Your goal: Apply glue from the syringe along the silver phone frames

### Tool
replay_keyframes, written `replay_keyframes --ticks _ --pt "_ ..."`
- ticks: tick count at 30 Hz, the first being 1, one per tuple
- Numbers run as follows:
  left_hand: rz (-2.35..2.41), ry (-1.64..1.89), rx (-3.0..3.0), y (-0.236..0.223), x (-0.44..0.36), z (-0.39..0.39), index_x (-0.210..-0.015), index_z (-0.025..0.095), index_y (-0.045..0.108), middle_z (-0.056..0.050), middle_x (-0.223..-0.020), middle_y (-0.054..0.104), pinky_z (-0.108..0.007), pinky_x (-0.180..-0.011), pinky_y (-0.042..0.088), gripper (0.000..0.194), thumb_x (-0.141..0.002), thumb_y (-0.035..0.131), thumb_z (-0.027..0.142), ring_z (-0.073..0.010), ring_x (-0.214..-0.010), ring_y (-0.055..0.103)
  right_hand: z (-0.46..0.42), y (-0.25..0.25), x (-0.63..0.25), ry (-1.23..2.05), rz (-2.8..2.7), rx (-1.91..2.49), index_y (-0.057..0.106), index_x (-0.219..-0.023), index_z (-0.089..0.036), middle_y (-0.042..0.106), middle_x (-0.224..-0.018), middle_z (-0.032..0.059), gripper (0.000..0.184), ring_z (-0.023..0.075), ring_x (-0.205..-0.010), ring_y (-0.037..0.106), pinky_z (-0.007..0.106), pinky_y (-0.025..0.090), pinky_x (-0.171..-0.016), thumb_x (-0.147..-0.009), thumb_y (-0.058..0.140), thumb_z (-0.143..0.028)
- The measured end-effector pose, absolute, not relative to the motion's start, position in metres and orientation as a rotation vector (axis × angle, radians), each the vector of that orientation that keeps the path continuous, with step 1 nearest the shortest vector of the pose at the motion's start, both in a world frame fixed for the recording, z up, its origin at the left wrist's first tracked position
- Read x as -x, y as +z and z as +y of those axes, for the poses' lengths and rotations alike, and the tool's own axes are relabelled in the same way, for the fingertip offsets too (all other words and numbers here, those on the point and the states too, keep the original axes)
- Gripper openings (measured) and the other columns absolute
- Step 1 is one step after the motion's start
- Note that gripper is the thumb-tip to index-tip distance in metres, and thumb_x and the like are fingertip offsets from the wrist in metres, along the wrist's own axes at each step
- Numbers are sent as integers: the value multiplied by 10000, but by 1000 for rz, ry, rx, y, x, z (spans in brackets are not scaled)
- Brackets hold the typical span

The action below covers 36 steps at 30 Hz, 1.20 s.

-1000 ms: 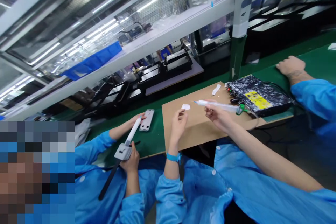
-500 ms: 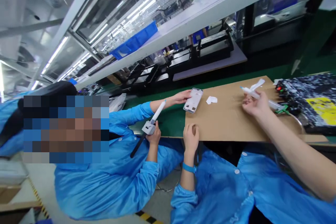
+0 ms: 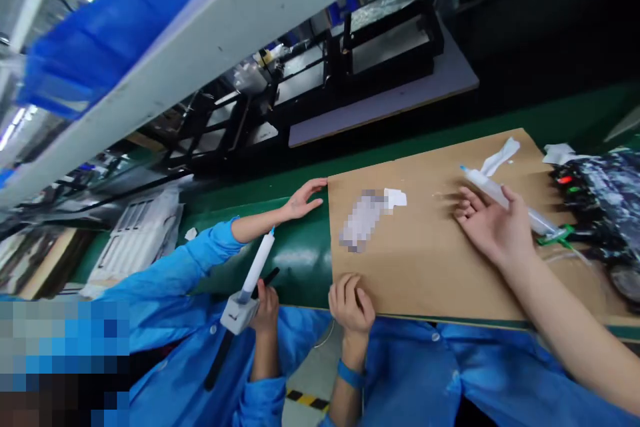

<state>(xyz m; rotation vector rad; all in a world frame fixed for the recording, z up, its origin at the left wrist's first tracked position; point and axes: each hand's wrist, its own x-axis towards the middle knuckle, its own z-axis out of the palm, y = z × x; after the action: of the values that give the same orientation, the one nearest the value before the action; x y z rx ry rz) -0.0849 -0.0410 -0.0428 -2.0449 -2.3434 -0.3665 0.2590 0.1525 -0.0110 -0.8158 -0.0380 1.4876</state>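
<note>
On the green table (image 3: 300,260), a cardboard sheet (image 3: 415,267) lies beneath the person's hands, which are well apart. The left hand (image 3: 353,307) rests loosely curled at its near edge; the right hand (image 3: 493,227), fingers spread, lies against a white syringe (image 3: 480,183), grip unclear.

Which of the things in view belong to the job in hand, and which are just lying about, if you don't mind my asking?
Job in hand: right hand on the white syringe; left hand at the cardboard sheet; white paper strip; blurred pale part.
Lying about: blue bin; black racks.
</note>
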Motion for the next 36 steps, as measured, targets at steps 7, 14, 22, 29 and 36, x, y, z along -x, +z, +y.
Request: replay_keyframes --ticks 7,14,22,29,36 --pt "-2559 -196 2026 -19 70 -39 -1320 474 803 -105 -1420 810 -604 -1114 703 567 -787 806 284 -340 -1334 795 146 -7 -263 1559 -58 850 802 -1034 -254 703 -925 47 446 184 -792 625 315 609 -658 -874 870 -664" --pt "-2567 -274 2165 37 56 -23 -1501 327 712 -132 -1541 743 -616 -1097 676 520 -1000 578 296 -392 -1411 738 151 5 -256 1546 -240 1045 712 -948 -255 697 -867 25 521 169 -780 653 287 602 -684 -778 851 -728" --pt "-2875 -310 1944 67 35 16 -1585 103 564 -304 -1685 577 -567 -1221 582 647 -996 698 334 -412 -1565 615 175 47 -218 1304 -960 1568 622 -1058 -250 669 -825 12 457 218 -760 596 349 531 -721 -773 775 -573" --pt "-2963 -363 1964 76 36 93 -1750 133 397 -283 -1727 550 -570 -1242 554 933 -962 795 431 -424 -1590 580 180 87 -246 984 -1414 1951 665 -1370 -156 680 -1357 232 573 433 -1340 576 600 430 -1209 -832 711 -346" --pt "-2924 -400 1911 63 46 77 -1711 132 460 -240 -1535 686 -511 -1169 598 924 -920 823 444 -411 -1354 732 147 67 -318 747 -1737 2202 701 -1163 -161 711 -1244 253 301 445 -1236 640 582 514 -1107 -974 709 -395"
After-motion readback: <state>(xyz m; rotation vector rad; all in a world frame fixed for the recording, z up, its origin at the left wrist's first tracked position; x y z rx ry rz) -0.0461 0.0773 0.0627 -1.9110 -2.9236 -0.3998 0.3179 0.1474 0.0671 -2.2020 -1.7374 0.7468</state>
